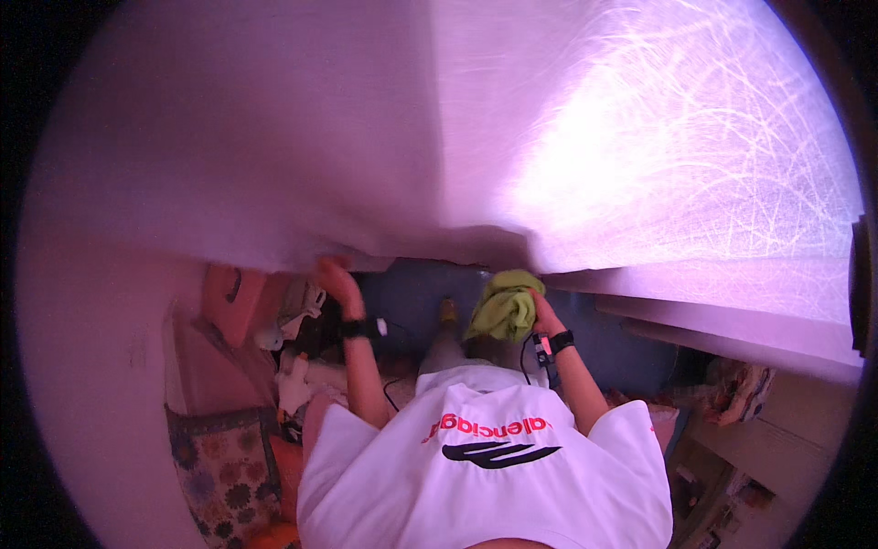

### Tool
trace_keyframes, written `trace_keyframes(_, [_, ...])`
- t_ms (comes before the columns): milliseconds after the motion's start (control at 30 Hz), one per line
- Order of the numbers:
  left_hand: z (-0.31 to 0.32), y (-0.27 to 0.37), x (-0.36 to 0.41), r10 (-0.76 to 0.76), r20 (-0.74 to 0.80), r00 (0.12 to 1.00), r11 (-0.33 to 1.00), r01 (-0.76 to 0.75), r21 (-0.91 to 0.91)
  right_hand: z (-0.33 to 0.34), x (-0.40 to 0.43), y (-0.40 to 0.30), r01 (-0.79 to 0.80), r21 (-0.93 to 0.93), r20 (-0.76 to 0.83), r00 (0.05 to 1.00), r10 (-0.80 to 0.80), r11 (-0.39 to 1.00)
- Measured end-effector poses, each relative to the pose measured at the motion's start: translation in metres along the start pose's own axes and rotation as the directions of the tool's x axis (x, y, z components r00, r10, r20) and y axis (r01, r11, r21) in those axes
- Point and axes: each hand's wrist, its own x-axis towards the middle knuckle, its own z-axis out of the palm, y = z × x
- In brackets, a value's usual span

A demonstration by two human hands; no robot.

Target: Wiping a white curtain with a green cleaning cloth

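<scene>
My right hand [545, 317] grips a bunched yellow-green cloth [506, 305], which hangs in front of my legs. My left hand [334, 274] is raised on the other side, beside the lower edge of a large pale panel [309, 137]. Motion blurs its fingers, and I cannot tell whether they touch the panel. Black bands with small devices and thin cables circle both wrists. To the right, the pale surface [658, 137] carries a bright glare and fine curved scratches.
Below me is a dark blue-grey floor [597, 343], with one foot [447, 310] showing. A pink box-like container [240, 302] and assorted items stand at left, above a flower-patterned fabric [226, 473]. Shelving [727, 473] with small items is at lower right.
</scene>
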Motion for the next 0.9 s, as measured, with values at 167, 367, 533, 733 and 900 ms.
trace_keyframes(167, [0.046,0.018,-0.131,-0.189,0.889,0.417,0.963,0.258,0.084,0.011,0.02,-0.02,0.213,0.32,-0.066,0.977,-0.203,0.923])
trace_keyframes(367, [0.133,0.073,-0.146,-0.355,0.832,0.426,0.803,0.594,0.039,0.036,0.061,-0.033,0.082,0.196,-0.036,0.996,-0.076,0.977])
trace_keyframes(533, [0.142,0.062,-0.122,-0.448,0.773,0.449,0.374,0.88,-0.294,-0.029,0.066,-0.005,0.533,-0.358,0.001,0.821,-0.571,0.766])
trace_keyframes(733, [0.161,0.045,-0.109,-0.179,0.515,0.839,0.85,0.395,-0.349,-0.256,-0.038,-0.058,0.369,-0.929,0.172,0.386,-0.906,-0.019])
trace_keyframes(900, [0.134,0.039,-0.118,-0.374,0.468,0.801,0.589,0.595,-0.547,-0.273,-0.183,-0.093,0.488,-0.827,-0.154,0.279,-0.948,0.278])
